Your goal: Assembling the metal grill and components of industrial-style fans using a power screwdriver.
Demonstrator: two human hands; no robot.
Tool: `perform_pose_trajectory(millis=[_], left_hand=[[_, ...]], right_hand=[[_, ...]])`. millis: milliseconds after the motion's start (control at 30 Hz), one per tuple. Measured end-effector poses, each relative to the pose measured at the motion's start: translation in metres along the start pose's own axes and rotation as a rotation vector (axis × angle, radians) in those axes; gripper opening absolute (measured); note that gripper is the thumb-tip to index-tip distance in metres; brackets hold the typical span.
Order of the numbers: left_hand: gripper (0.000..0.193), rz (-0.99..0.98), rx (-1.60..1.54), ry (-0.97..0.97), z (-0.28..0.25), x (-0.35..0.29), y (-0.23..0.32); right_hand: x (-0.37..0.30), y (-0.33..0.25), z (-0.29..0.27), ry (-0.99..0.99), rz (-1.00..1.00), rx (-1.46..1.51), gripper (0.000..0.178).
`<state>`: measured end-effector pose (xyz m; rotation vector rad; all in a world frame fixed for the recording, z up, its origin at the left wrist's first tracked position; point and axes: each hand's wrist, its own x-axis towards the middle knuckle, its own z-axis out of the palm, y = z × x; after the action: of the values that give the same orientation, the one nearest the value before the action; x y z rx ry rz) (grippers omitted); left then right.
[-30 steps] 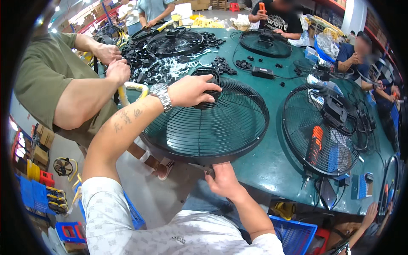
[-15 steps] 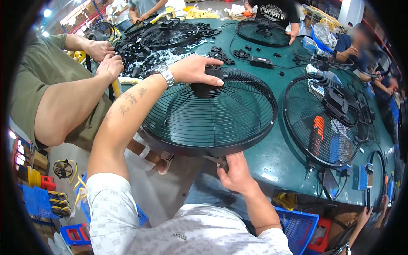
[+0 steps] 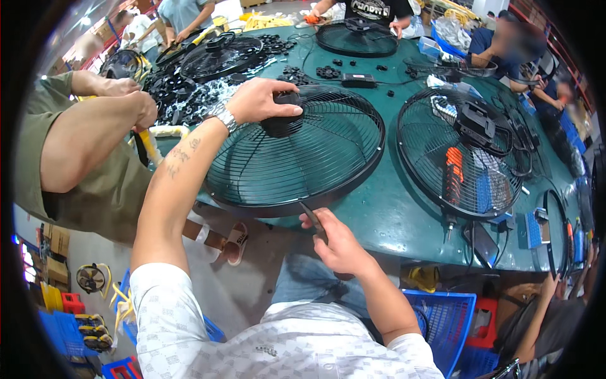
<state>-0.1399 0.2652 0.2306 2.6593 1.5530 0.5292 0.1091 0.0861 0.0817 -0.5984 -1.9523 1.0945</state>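
Observation:
My left hand wraps fingers and thumb around the round black hub of a black wire fan guard. The guard lies tilted at the table's near edge, with the dark rim band toward me. My right hand, just below that rim, is closed on a dark metal hand tool with a narrow tip, which looks like pliers. The tip is at the rim's near side; whether it touches cannot be told. Part of the tool is hidden in the palm.
To the right, another fan guard leans over an orange-and-black screwdriver on the green table. Black parts are heaped at the far left. Close on my left stands a co-worker in an olive shirt. A blue crate is below right.
The view has shifted, so the table appears further left and higher. My right hand has drawn back slightly from the rim, baring the tool. My left hand keeps its hold on the hub.

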Motion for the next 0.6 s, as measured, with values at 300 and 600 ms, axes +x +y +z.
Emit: perform_pose_trajectory(millis=[300,600], left_hand=[[0.041,-0.043,-0.078,0.096,0.022,0.017,0.003],[0.037,-0.105,-0.157,0.125,0.022,0.004,0.006]], right_hand=[[-0.013,0.010,0.012,0.061,0.004,0.186,0.055],[-0.072,-0.015,0.012,-0.007,0.232,0.130,0.064]])
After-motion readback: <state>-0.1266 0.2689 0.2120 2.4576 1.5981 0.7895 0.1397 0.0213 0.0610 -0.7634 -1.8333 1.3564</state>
